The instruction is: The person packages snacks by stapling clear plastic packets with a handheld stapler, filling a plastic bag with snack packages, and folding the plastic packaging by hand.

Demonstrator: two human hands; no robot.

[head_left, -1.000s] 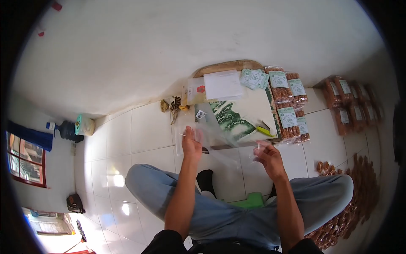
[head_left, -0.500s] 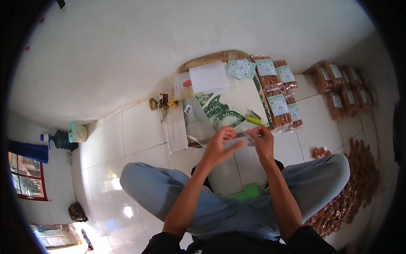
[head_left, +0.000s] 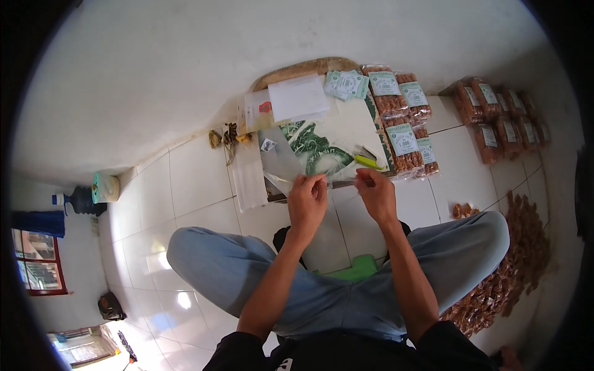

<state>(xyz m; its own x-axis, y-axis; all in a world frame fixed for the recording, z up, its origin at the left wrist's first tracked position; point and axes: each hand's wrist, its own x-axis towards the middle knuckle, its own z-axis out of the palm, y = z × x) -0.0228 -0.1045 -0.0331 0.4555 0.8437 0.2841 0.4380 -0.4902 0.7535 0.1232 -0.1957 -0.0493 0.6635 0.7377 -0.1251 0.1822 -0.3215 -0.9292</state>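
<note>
My left hand and my right hand face each other at the front edge of a low board. Thin clear plastic stretches between their pinched fingertips; its outline is faint. A yellow-green stapler rests on the board just beyond my right hand. Farther back lie white paper sheets and a pile of green-and-white labels. Clear plastic sheets cover the board's left part, behind my left hand.
Labelled brown packs stand at the board's right side, with more packs farther right. Many small brown packets lie beside my right knee. Dried brown pieces are left of the board. Something green lies between my legs.
My hands, wide apart a second ago, have come closer together. My left fingers, spread half a second ago, have closed on the clear plastic. The view has shifted a little.
</note>
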